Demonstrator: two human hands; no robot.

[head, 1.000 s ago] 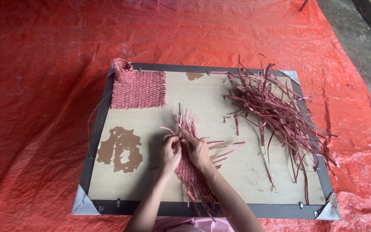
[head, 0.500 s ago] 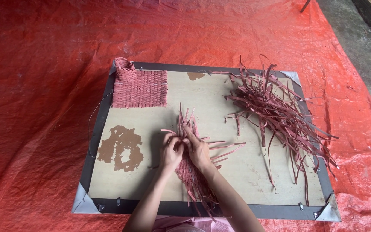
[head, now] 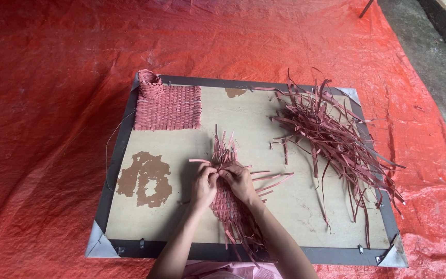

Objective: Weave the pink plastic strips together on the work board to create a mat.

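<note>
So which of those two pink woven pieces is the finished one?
The square mat at the board's far left corner: edges even, nobody touching it. The piece under both hands still has loose strips sticking out.

Two bare forearms reach in from the near edge of the scene and angle toward each other, so the hands meet near the middle. The left hand (head: 204,184) lies palm down, its fingers curled and bunched at the tips. The right hand (head: 238,181) sits just beside it, also palm down, fingers bent inward toward the left hand. The fingertips of both hands are touching or almost touching. Both wrists are held low and nearly straight.
</note>
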